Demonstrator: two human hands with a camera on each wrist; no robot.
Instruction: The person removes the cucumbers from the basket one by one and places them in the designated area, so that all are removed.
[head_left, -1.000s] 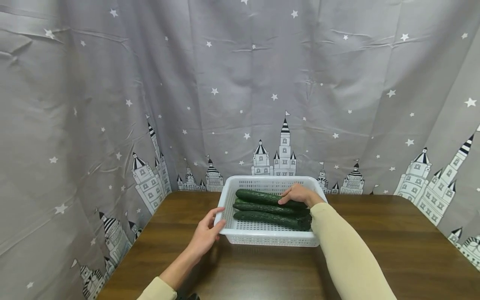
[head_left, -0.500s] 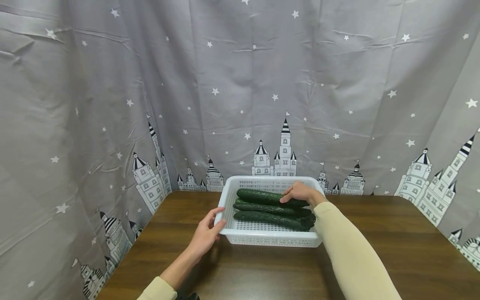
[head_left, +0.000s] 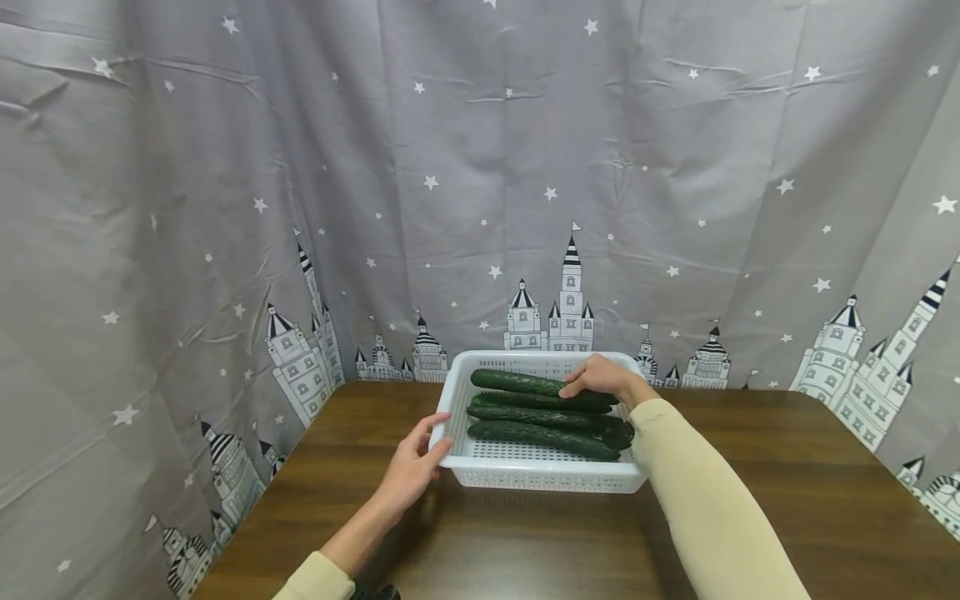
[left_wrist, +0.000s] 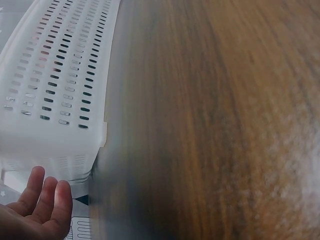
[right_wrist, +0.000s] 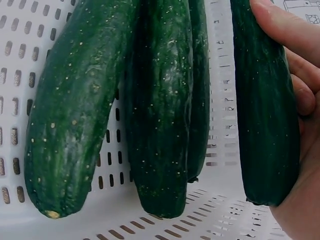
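Observation:
A white perforated plastic basket (head_left: 547, 477) sits on the wooden table with several dark green cucumbers (head_left: 536, 440) lying lengthwise in it. My right hand (head_left: 600, 377) grips the rearmost cucumber (head_left: 513, 382) near its right end. In the right wrist view, thumb and fingers wrap this held cucumber (right_wrist: 265, 115), and a gap separates it from the other cucumbers (right_wrist: 160, 115). My left hand (head_left: 411, 462) holds the basket's left rim, thumb on top. In the left wrist view its fingers (left_wrist: 62, 205) show beside the basket's wall (left_wrist: 55, 130).
The brown wooden table (head_left: 787, 483) extends to both sides and in front of the basket. A grey curtain (head_left: 465, 167) with stars and castles hangs directly behind the table's far edge. A small dark object (head_left: 386, 592) shows at the bottom edge, beside the left forearm.
My right hand has raised the rearmost cucumber slightly and moved it back, exposing another cucumber beneath or in front of it. My left hand stays on the rim.

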